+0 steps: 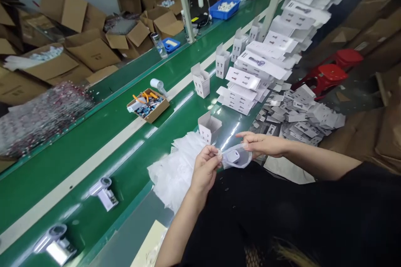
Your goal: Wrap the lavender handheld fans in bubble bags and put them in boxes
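Note:
A translucent bag (245,159) with a white, rounded object (232,156) inside stretches between my hands, close to my body. My left hand (205,167) pinches the bag's left edge between thumb and fingers. On the other side, my right hand (261,144) grips the bag, its index finger pointing out; part of its hold is hidden. A heap of thin white bags (178,167) lies just left of my left hand. Behind the hands stands an open white carton (209,127) with its flaps up.
Two lavender handheld fans (105,194) (56,244) lie on the green conveyor belt (131,183). A small cardboard box (156,110) of tools and parts sits farther along. Flat white cartons (250,79) are stacked at the right, above a loose pile (303,114). Red stools (328,75) stand beyond.

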{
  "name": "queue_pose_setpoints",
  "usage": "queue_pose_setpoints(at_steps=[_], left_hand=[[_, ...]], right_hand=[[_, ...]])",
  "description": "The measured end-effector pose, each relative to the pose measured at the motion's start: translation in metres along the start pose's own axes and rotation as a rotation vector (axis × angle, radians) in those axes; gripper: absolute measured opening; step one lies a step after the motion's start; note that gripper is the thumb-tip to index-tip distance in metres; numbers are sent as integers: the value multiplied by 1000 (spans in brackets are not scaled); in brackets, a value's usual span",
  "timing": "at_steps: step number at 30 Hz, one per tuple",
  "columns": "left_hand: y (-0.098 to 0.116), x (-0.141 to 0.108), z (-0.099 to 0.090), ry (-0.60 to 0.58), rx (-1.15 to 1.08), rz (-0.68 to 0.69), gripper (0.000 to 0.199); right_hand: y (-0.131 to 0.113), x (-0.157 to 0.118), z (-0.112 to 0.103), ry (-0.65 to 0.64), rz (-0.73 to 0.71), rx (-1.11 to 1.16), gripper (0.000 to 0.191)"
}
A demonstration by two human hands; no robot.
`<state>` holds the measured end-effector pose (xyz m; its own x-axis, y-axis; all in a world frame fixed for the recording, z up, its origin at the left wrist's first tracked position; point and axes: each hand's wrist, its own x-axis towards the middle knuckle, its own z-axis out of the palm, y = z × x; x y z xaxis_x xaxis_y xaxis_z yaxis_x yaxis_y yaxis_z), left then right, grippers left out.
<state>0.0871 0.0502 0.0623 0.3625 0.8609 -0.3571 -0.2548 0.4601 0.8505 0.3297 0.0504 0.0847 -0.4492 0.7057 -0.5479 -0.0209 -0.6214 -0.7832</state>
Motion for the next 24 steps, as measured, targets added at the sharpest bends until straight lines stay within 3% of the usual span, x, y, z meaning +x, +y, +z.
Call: queue_pose_setpoints(at_steps=[1,5,6,7,10,12,14,16,18,21,24], left_hand=[[4,2,-2,-18,96,69,36],[4,23,-7,-167,640,297,111],[1,29,-4,-201,737,319,111],[-3,36,-1,-220,796,334,99],[-9,51,14,-119,779,354,41],[-4,58,21,37,641,314,26],[6,61,23,180,434,254,27],[19,64,20,279,229,223,31],[31,67,14,362,81,209,34],[42,69,2,515,-34,161,36],[42,70,-9,609,-58,128,33]], right_hand=[[-5,-2,2,-11,-26,77,29],[-6,6,13,-23,-146,336,35],[-5,9,14,-17,-183,356,36],[-5,13,13,-16,-219,347,36],[-23,20,-7,3,-343,17,31],[-46,24,-38,233,-466,-415,26],[-69,33,-79,656,-531,-846,24],[-84,49,-120,1035,-432,-1166,37],[-87,70,-154,1175,-260,-1392,52],[-78,102,-191,1030,-202,-1665,56],[-74,121,-216,792,-323,-1872,49]])
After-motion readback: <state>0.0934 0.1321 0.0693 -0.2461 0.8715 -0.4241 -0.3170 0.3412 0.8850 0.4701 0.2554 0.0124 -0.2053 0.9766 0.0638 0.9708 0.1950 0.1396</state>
